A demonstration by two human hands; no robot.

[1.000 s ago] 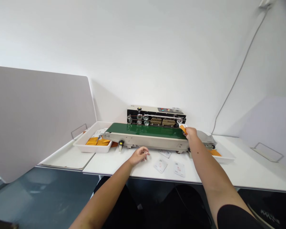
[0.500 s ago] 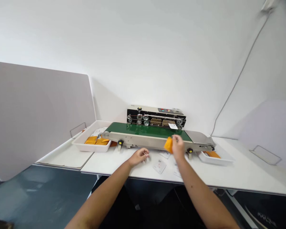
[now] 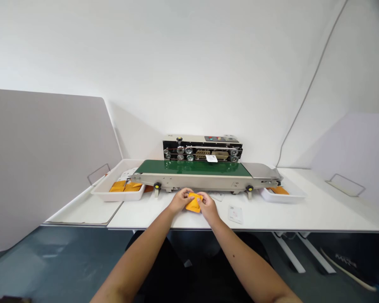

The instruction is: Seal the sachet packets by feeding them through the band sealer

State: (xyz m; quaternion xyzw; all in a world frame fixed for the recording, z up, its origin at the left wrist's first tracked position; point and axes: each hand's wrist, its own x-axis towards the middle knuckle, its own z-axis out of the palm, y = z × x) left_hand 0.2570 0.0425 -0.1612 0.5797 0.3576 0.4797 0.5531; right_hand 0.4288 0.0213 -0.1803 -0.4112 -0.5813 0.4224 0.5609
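Note:
An orange packet (image 3: 194, 203) is pinched between my two hands near the front of the white table. My left hand (image 3: 178, 201) grips its left side, and my right hand (image 3: 209, 207) grips its right side, thumbs on the face toward me. Right of my right hand a white printed sachet (image 3: 235, 214) lies flat. Another white sachet (image 3: 217, 195) shows partly behind my fingers, close under the conveyor. A small white sachet (image 3: 211, 158) sits at the rollers of the band sealing machine (image 3: 202, 143), above the green conveyor belt (image 3: 189, 167).
On the left stands a white bin (image 3: 97, 192) with orange packets and white sachets. A second white bin (image 3: 298, 196) holding orange packets is partly under the conveyor's right end. Grey panels (image 3: 50, 160) flank the table (image 3: 334, 214); a cable (image 3: 309, 86) hangs along the wall.
My right hand has brought the orange packet down and left from in front of the conveyor. My left hand now holds it too. A white sachet has moved left along the sealing machine.

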